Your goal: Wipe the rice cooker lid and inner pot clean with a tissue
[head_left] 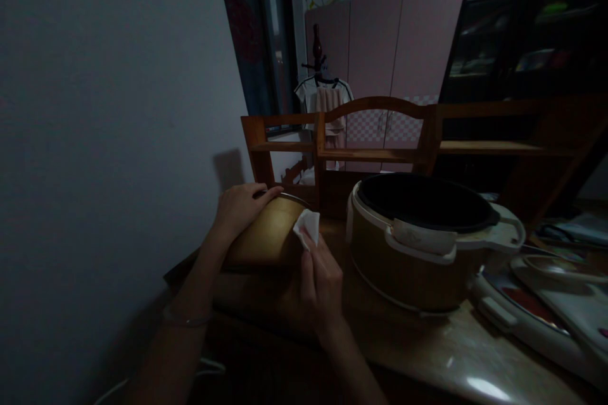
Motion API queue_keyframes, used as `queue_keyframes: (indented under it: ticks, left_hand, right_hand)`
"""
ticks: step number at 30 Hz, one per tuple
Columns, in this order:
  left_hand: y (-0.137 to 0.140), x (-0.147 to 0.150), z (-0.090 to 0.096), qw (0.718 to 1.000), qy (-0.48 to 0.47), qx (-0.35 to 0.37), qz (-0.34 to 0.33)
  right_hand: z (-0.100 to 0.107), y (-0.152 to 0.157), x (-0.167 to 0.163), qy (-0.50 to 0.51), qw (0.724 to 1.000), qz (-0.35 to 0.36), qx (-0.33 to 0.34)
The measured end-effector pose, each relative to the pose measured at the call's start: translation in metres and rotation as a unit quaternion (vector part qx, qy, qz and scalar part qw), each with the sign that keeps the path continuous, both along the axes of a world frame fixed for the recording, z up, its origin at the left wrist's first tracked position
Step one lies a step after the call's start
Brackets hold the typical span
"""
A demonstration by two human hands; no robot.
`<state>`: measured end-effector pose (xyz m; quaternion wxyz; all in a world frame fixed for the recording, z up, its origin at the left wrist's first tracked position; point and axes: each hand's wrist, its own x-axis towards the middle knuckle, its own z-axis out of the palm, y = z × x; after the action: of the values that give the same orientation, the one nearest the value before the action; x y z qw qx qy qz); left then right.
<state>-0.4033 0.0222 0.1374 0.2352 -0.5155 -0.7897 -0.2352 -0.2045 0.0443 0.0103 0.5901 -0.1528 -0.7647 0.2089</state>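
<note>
Frame centre-left: gold vessel [268, 234]; left hand [241, 205] lies spread on top; right hand [323, 278] pinches white cloth [308, 225] alongside; apparently wiping, which calls for steady bracing.

Dim light leaves the dark cabinet [489, 31] near black as glare spots the glossy tabletop [427, 348], a sheen marks the golden pot [266, 234], a shadow falls on the pale wall [118, 107] and wide-angle distortion stretches the edges.

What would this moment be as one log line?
left hand: on gold pot by its rim | right hand: holds white cloth at pot's side | beside: open cooker on desk
</note>
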Motion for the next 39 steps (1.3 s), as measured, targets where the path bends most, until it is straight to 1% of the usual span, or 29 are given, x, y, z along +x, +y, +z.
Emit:
queue_keyframes:
  ticks: [3,6,12,16,19,22,24,26,29,30,31,32,34,36,39]
  left_hand:
    - [0.000,0.004,0.001,1.000,0.007,-0.001,-0.001]
    - [-0.001,0.005,0.002,1.000,0.016,0.003,0.009]
    - [-0.001,0.003,0.000,1.000,0.014,0.006,-0.001]
    - [0.000,0.005,0.001,1.000,0.010,0.004,-0.008]
    - [0.000,0.004,0.001,1.000,0.009,0.000,-0.014]
    - [-0.001,0.001,0.000,1.000,0.001,0.006,-0.003]
    - [-0.002,-0.002,-0.001,1.000,-0.004,0.011,0.002]
    - [-0.003,-0.004,-0.002,1.000,-0.006,0.014,0.000]
    - [-0.007,-0.006,-0.003,1.000,-0.006,0.019,-0.005]
    - [-0.008,-0.007,-0.003,1.000,-0.007,0.020,-0.008]
    - [-0.010,-0.007,-0.003,1.000,-0.007,0.020,-0.012]
    - [-0.011,-0.007,-0.003,1.000,-0.008,0.020,-0.016]
    - [-0.012,-0.008,-0.003,1.000,-0.009,0.015,-0.020]
    - [-0.012,-0.008,-0.003,1.000,-0.009,0.012,-0.018]
    - [-0.012,-0.007,-0.003,1.000,-0.004,0.017,-0.021]
  right_hand:
    - [0.018,-0.003,-0.006,-0.054,0.995,0.036,0.076]
    - [0.024,-0.004,-0.010,-0.081,0.989,0.056,0.112]
    - [0.017,0.000,-0.008,-0.077,0.989,0.054,0.117]
    - [0.017,0.001,-0.002,-0.079,0.990,0.046,0.110]
    - [0.013,0.005,0.002,-0.066,0.992,0.038,0.096]
    - [0.002,0.010,0.005,-0.039,0.997,0.027,0.063]
    - [-0.009,0.013,0.006,-0.022,0.999,0.028,0.018]
    - [-0.019,0.015,0.007,-0.003,0.998,0.026,-0.052]
    - [-0.027,0.015,0.007,0.019,0.984,-0.002,-0.178]
    - [-0.026,0.014,0.006,0.027,0.979,-0.009,-0.200]
    - [-0.023,0.013,0.004,0.037,0.978,-0.010,-0.206]
    - [-0.019,0.012,0.002,0.045,0.980,-0.003,-0.193]
    - [-0.007,0.007,-0.003,0.046,0.991,0.020,-0.126]
    - [0.007,0.001,-0.008,0.012,0.998,0.039,-0.042]
    - [0.022,-0.009,-0.013,-0.051,0.995,0.050,0.070]
